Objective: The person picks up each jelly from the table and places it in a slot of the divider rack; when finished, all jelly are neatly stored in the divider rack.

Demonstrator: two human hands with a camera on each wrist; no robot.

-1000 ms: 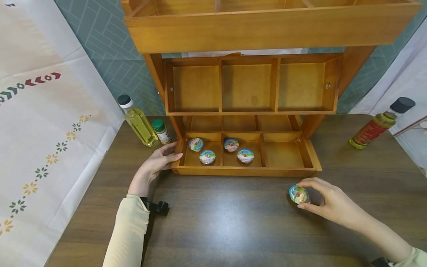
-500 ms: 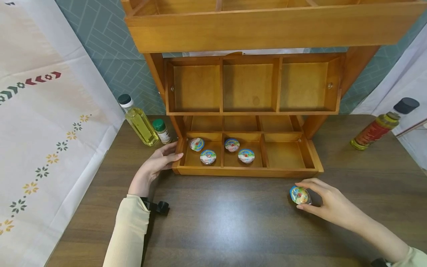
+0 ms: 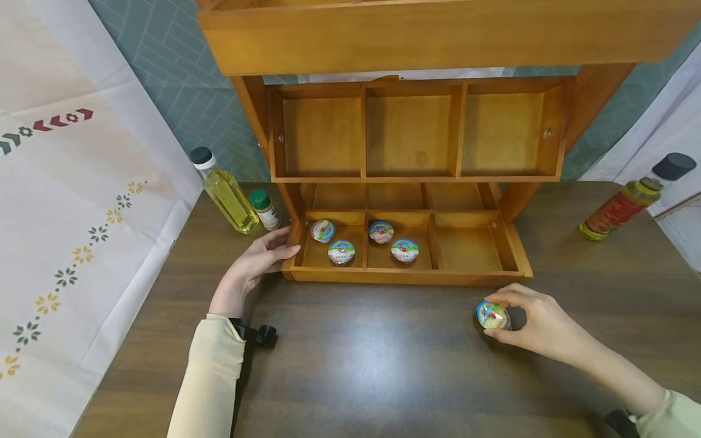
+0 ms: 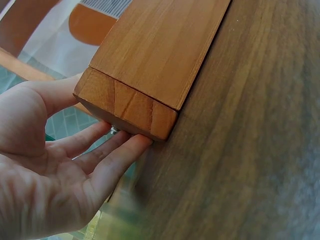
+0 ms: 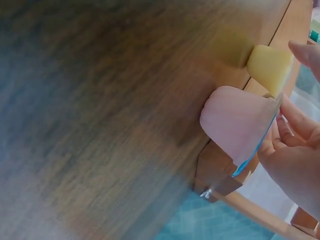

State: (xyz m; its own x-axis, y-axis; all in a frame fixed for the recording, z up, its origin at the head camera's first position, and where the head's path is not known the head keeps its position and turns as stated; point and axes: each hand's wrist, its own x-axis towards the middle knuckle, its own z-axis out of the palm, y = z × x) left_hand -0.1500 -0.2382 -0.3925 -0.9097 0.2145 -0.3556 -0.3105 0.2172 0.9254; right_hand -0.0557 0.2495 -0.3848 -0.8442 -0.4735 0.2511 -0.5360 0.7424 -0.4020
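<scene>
My left hand [image 3: 254, 264] grips the left end of the lower tray [image 3: 405, 277] of a wooden rack, thumb over its rim; in the left wrist view the fingertips [image 4: 142, 140] touch the block's side. Two small cups stand in the tray's left compartment [image 3: 311, 257] and two in the middle one. In front of its right end, my right hand [image 3: 542, 322] pinches a blue-rimmed cup [image 3: 493, 316] between thumb and fingers, low over the table. The right wrist view shows a pink cup [image 5: 232, 120] and a yellow cup [image 5: 270, 65] close together by the fingers.
An oil bottle [image 3: 230, 201] and a green-capped jar [image 3: 266, 214] stand left of the rack. Another bottle, red-labelled [image 3: 619, 211], stands at the right. The rack's middle tier [image 3: 416, 180] and upper tier [image 3: 427, 39] rise above the lower tray.
The head view has shifted slightly, so the rack sits a little higher in it. Both hands keep nearly the same places and grips.
</scene>
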